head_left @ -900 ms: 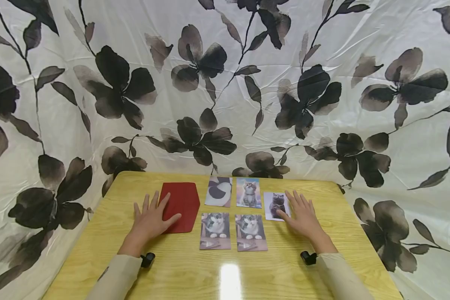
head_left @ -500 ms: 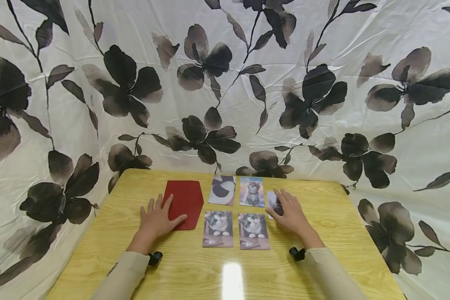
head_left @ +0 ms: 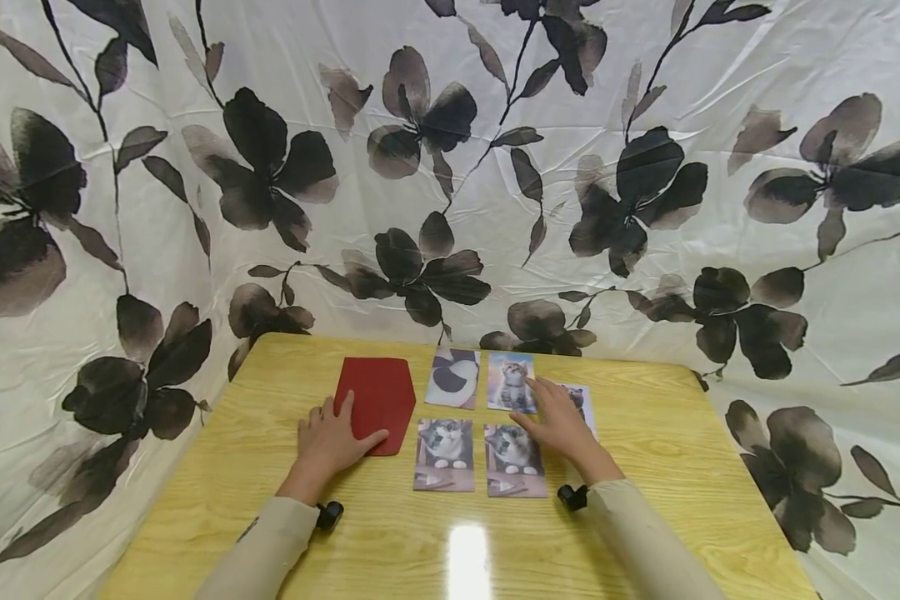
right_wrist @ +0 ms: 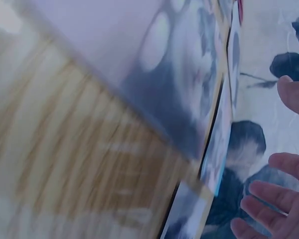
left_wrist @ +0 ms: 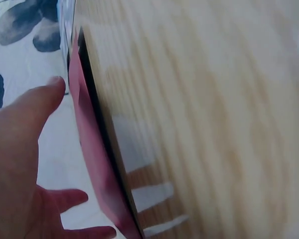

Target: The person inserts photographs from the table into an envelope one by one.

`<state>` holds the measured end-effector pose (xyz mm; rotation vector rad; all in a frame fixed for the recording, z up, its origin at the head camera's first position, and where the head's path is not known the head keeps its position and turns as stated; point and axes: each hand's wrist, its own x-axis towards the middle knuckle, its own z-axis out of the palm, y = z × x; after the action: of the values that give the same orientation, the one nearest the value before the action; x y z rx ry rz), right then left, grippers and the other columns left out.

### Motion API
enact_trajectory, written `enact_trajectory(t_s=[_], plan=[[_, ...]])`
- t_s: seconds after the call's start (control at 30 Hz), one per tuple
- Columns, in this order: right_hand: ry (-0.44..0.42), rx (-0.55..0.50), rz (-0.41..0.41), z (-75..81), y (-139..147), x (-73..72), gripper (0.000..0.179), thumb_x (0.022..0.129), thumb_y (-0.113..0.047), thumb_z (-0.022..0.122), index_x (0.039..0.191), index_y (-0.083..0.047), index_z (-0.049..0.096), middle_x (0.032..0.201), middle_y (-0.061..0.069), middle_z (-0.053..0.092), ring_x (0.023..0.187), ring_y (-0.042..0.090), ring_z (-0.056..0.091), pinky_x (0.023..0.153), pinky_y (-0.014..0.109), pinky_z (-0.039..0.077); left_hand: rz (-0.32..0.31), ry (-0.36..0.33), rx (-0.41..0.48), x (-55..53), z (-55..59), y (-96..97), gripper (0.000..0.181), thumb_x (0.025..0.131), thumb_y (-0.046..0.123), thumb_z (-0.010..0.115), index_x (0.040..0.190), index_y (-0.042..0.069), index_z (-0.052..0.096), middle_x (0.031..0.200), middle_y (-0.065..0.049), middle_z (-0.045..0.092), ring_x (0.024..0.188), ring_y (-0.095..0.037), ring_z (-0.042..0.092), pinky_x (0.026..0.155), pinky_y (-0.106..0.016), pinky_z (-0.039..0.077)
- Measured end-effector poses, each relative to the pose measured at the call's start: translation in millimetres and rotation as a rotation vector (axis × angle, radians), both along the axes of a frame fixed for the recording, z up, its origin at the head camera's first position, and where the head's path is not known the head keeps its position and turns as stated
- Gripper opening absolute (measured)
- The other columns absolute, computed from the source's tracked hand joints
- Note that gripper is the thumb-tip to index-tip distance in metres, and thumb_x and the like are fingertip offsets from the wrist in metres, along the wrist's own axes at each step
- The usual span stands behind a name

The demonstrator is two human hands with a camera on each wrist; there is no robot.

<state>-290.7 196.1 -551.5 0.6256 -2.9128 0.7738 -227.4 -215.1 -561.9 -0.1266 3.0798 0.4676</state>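
At the left in the head view, my left hand (head_left: 332,439) is over the lower left edge of a flat red envelope (head_left: 382,387), fingers spread. In the left wrist view its straight fingers are apart from the table; contact with the envelope is unclear. My right hand (head_left: 566,429) hovers with relaxed fingers, its fingertips by the tabby kitten card (head_left: 507,385) and its thumb over the top of the lower right cat card (head_left: 516,479). It partly hides the dark cat card (head_left: 587,410). The right wrist view shows its fingers (right_wrist: 271,209) apart and holding nothing.
Two more picture cards lie flat: a grey-and-white one (head_left: 450,379) at the back and a cat card (head_left: 444,454) in front. All rest on a yellow wood-grain table (head_left: 375,542). A floral cloth (head_left: 525,275) hangs behind the table's far edge.
My right hand has moved left, from the dark cat card toward the tabby kitten card. My left hand has shifted slightly right beside the envelope. The cards lie as before.
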Motion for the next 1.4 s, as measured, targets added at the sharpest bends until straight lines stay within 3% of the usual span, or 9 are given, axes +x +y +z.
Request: enact_trajectory(t_s=[0.17, 0.43, 0.57, 0.8, 1.07, 1.3, 1.4], plan=[[-0.051, -0.035, 0.006, 1.4, -16.3, -8.8, 0.076, 0.102, -0.044, 0.073, 0.159, 0.000, 0.046, 0.161, 0.027, 0.046, 0.149, 0.049, 0.041, 0.117, 0.067, 0.038, 0.040, 0.004, 0.014, 0.3, -0.6, 4.8, 0.113, 0.090, 0.070, 0.071, 0.166, -0.003, 0.030, 0.155, -0.039, 0.039, 0.139, -0.059, 0.038, 0.114, -0.071, 0.034], [-0.143, -0.072, 0.008, 3.0, -39.0, -12.3, 0.071, 0.103, -0.038, 0.074, 0.157, 0.001, 0.049, 0.160, 0.026, 0.047, 0.153, 0.050, 0.034, 0.120, 0.066, 0.034, 0.068, 0.027, -0.049, 3.0, -1.6, 11.6, 0.117, 0.089, 0.070, 0.073, 0.163, -0.010, 0.030, 0.144, -0.039, 0.045, 0.133, -0.053, 0.043, 0.109, -0.064, 0.042], [-0.152, -0.085, -0.003, 5.1, -49.9, -12.6, 0.064, 0.103, -0.033, 0.074, 0.152, 0.002, 0.054, 0.155, 0.026, 0.052, 0.150, 0.048, 0.040, 0.119, 0.063, 0.037, 0.079, 0.026, -0.062, 3.9, -0.3, 15.3, 0.118, 0.088, 0.069, 0.074, 0.162, -0.012, 0.031, 0.142, -0.039, 0.045, 0.133, -0.052, 0.043, 0.109, -0.063, 0.042], [-0.107, -0.089, -0.011, 7.3, -67.1, -17.9, 0.048, 0.102, -0.024, 0.076, 0.136, 0.007, 0.064, 0.128, 0.026, 0.067, 0.115, 0.041, 0.065, 0.096, 0.055, 0.055, 0.108, 0.010, -0.052, -2.2, 1.1, 15.2, 0.121, 0.085, 0.069, 0.078, 0.163, -0.010, 0.030, 0.137, -0.042, 0.046, 0.128, -0.053, 0.045, 0.106, -0.061, 0.046], [-0.140, -0.127, -0.079, 1.8, -85.1, -21.3, 0.043, 0.100, -0.026, 0.079, 0.126, 0.007, 0.069, 0.114, 0.023, 0.069, 0.101, 0.037, 0.068, 0.088, 0.054, 0.057, 0.151, -0.011, 0.023, -6.0, 3.8, 10.8, 0.120, 0.081, 0.063, 0.085, 0.162, -0.007, 0.030, 0.131, -0.043, 0.043, 0.122, -0.054, 0.047, 0.099, -0.061, 0.047], [-0.125, -0.116, -0.134, -6.7, -94.7, -23.2, 0.042, 0.098, -0.028, 0.080, 0.120, 0.007, 0.068, 0.083, 0.010, 0.068, 0.062, 0.020, 0.063, 0.079, 0.048, 0.058, 0.197, -0.026, 0.045, -6.6, 6.1, 9.3, 0.118, 0.078, 0.063, 0.088, 0.152, -0.013, 0.036, 0.125, -0.041, 0.045, 0.118, -0.053, 0.047, 0.095, -0.059, 0.047], [-0.109, -0.104, -0.155, -7.7, -98.0, -24.2, 0.042, 0.097, -0.031, 0.081, 0.114, 0.005, 0.068, 0.081, 0.007, 0.065, 0.064, 0.019, 0.060, 0.079, 0.048, 0.058, 0.220, -0.032, 0.060, -7.7, 8.0, 8.9, 0.115, 0.077, 0.061, 0.090, 0.146, -0.014, 0.039, 0.126, -0.042, 0.046, 0.118, -0.054, 0.047, 0.095, -0.059, 0.047]])
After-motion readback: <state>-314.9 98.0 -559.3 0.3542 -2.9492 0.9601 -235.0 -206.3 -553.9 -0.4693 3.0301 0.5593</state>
